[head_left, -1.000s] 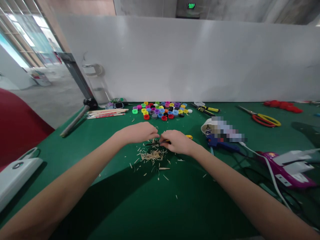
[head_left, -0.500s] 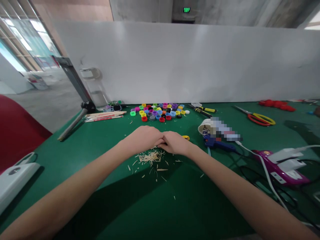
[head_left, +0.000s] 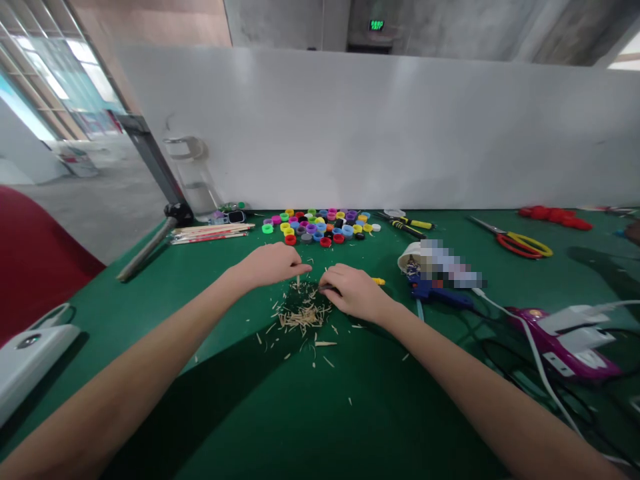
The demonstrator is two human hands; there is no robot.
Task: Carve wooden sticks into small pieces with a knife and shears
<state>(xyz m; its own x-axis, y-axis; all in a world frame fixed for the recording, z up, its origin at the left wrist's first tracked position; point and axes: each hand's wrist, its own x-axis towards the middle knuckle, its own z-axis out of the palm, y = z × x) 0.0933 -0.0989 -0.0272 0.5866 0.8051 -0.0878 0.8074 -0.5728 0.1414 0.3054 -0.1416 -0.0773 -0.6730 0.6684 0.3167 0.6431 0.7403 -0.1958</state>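
Observation:
My left hand (head_left: pixel 275 264) is closed, pinching a short wooden stick (head_left: pixel 299 281) that points down from the fingertips. To its right, my right hand (head_left: pixel 356 291) grips a slim knife with a yellow handle (head_left: pixel 379 281). The knife's dark front end shows near the thumb, while most of it is hidden in the fist. A gap separates the two hands. Just below them lies a pile of pale wood shavings (head_left: pixel 303 316), with loose slivers scattered around it on the green table (head_left: pixel 310 420).
Colourful bottle caps (head_left: pixel 320 230) cluster behind the hands. Wooden sticks (head_left: pixel 213 233) lie back left. On the right are a blue glue gun (head_left: pixel 440 293), a tipped white cup (head_left: pixel 411 257), scissors (head_left: pixel 523 243), pliers (head_left: pixel 407 227) and a purple power strip (head_left: pixel 565 347) with trailing cables.
My hands were together and have moved apart. The left hand has shifted left, so the wooden stick now shows below it, and the right hand's dark tool end is uncovered.

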